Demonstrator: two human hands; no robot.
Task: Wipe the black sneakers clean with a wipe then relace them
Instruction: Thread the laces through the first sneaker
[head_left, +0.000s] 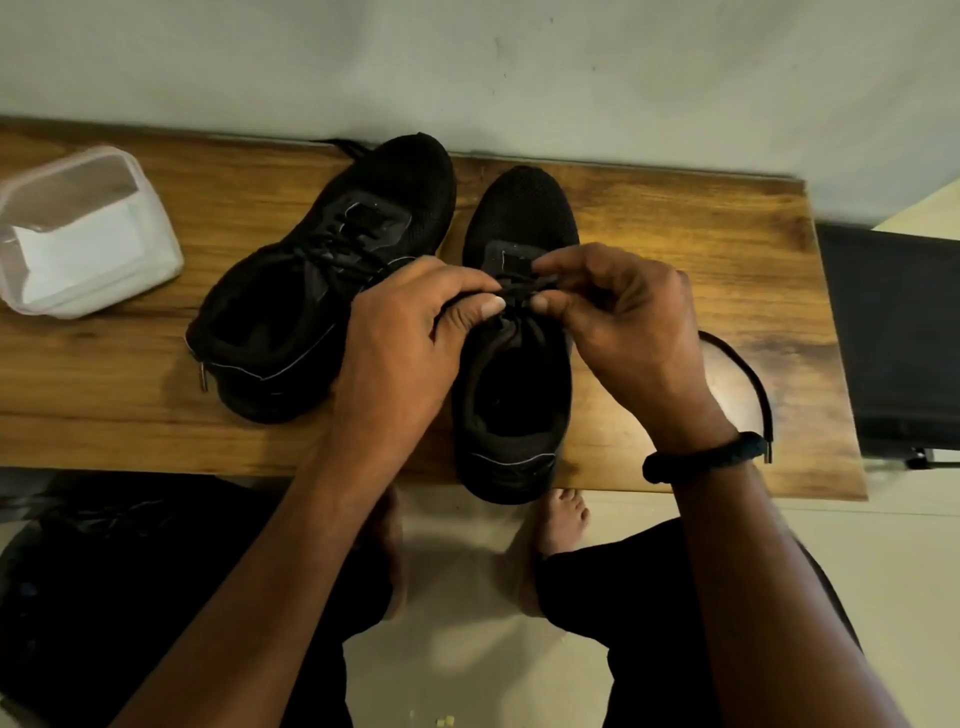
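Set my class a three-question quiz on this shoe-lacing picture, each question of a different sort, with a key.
1. True or false: the left hand and right hand both pinch the lace over one sneaker.
2. The wipes container stands: A) beside the other sneaker, on the bench; B) between the sneakers; C) on the floor.
3. Fill in: the lace's loose end trails past the ___ wrist.
Key: 1 true; 2 A; 3 right.
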